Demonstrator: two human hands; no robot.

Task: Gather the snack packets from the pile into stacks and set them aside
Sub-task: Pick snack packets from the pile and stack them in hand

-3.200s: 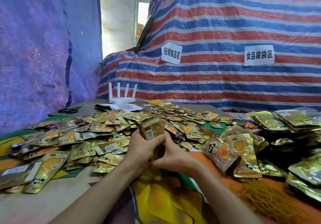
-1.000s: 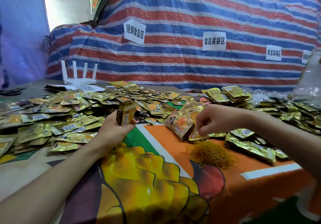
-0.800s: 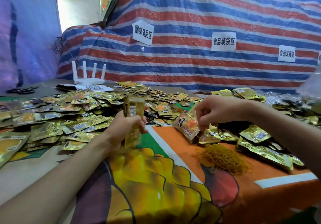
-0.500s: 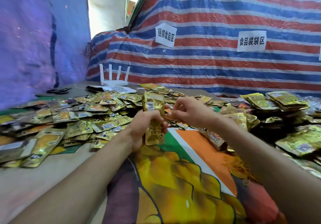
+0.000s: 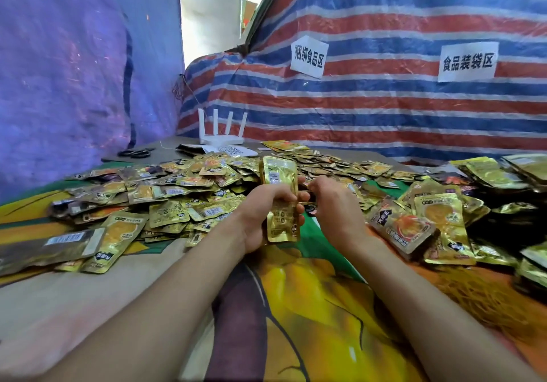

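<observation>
Gold foil packet stack (image 5: 279, 201) stood upright, long axis vertical, midway between the side edges of the surface (image 5: 74, 301), with left hand (image 5: 260, 218) fingers clamped around its middle. Right hand (image 5: 334, 204) sat just right of it, fingers curled; what they held could not be determined.

Head view, looking forward-down, close over table (image 5: 74, 301)

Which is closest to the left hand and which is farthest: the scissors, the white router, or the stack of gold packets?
1. stack of gold packets: upright in the grip of the left hand, touching it.
2. white router: far back, slightly to the left.
3. scissors: far back too, but much farther out to the left.
</observation>
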